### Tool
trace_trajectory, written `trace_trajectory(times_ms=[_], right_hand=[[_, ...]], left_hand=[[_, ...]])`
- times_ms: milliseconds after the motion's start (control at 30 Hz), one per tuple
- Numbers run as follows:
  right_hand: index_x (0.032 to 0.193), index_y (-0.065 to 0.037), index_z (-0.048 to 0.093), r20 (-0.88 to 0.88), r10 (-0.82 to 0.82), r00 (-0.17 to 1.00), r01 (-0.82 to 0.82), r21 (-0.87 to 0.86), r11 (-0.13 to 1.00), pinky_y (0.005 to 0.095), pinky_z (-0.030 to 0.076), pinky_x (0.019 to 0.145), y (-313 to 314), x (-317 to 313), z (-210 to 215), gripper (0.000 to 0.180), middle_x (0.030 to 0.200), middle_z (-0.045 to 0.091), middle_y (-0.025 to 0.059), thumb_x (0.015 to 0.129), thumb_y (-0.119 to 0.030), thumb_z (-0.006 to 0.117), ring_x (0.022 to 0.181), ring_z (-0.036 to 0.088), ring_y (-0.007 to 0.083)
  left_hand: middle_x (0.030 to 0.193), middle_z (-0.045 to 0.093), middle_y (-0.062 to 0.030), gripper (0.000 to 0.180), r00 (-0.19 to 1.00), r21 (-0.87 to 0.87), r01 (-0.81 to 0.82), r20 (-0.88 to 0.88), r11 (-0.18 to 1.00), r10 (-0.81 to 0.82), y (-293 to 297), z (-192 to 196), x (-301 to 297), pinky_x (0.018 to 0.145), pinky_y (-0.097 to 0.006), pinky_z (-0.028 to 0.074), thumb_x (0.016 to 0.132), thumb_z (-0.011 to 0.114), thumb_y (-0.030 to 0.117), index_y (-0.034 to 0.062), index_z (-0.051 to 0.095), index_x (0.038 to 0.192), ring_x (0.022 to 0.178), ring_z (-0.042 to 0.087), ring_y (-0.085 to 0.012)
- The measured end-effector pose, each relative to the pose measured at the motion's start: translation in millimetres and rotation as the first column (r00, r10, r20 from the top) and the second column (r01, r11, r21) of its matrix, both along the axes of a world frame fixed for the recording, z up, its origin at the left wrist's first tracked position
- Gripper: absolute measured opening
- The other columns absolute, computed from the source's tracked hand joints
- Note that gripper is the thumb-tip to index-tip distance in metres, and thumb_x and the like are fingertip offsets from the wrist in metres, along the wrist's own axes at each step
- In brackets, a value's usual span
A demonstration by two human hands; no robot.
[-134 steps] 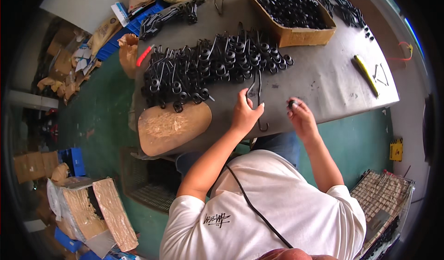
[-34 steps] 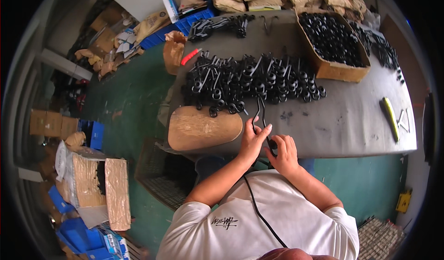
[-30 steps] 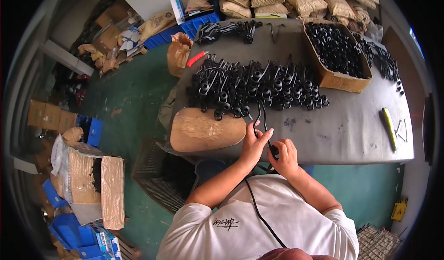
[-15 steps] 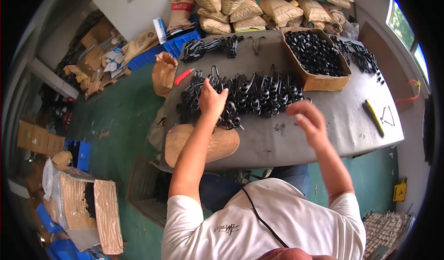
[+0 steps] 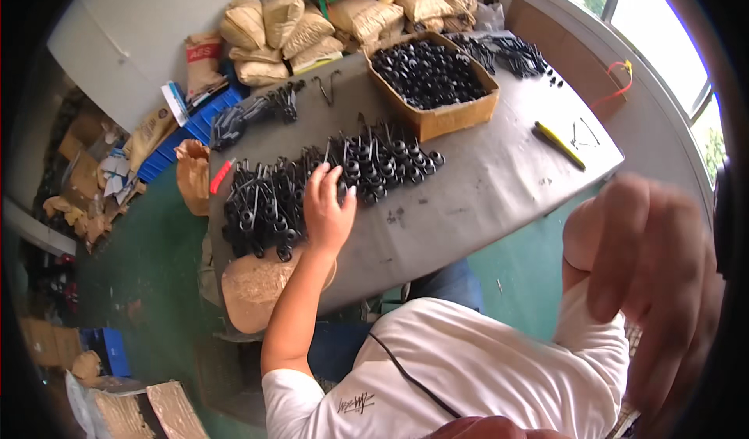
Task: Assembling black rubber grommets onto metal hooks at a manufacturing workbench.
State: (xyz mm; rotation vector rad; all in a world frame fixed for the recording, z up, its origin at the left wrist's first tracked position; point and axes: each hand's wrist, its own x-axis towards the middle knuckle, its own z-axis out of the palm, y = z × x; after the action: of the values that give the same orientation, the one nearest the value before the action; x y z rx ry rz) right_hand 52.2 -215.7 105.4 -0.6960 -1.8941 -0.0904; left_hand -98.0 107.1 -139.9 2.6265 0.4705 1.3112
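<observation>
My left hand rests on the near side of a long row of black rod-like metal parts with round, ringed ends. Its fingers are spread, and I see nothing gripped in them; the fingertips touch or hover just over the parts. My right hand is raised close to the camera at the right edge, large and blurred, away from the table. Whether it holds anything I cannot make out. An oval brown board lies by my left forearm at the table's near left corner.
On the grey table stands a cardboard box full of small black round pieces. Bundles of thin black rods lie at the back left, more at the back right. A red cutter and a yellow-green tool lie near opposite edges.
My right hand has risen from beside the parts to close before the camera. My left hand has shifted right along the row, and the whole view has turned and tilted.
</observation>
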Motion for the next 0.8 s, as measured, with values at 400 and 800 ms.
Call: trace_trajectory(times_ms=[400,800], right_hand=[[0.097,-0.015,0.061,0.067,-0.187,0.980,0.187,0.012,0.982,0.0248,0.033,0.072,19,-7,-19,0.017,0.089,0.053,0.0017,0.095,-0.033,0.060,0.081,0.047,0.0128],[0.105,-0.011,0.060,-0.113,-0.275,0.955,0.274,-0.026,0.961,0.0276,0.036,0.080,-24,46,-84,0.024,0.102,0.055,0.0055,0.095,-0.032,0.060,0.095,0.048,0.0143]], left_hand=[[0.128,0.053,-0.0175,0.048,0.955,-0.122,0.256,-0.118,0.959,-0.270,-74,-40,16,0.099,-0.044,0.045,0.079,0.073,0.011,0.0056,0.057,0.123,0.116,0.054,-0.0356],[0.129,0.054,-0.0133,0.046,0.834,-0.167,0.428,-0.306,0.888,-0.459,-105,-68,93,0.101,-0.044,0.043,0.081,0.072,0.017,0.0094,0.059,0.124,0.118,0.053,-0.0326]])
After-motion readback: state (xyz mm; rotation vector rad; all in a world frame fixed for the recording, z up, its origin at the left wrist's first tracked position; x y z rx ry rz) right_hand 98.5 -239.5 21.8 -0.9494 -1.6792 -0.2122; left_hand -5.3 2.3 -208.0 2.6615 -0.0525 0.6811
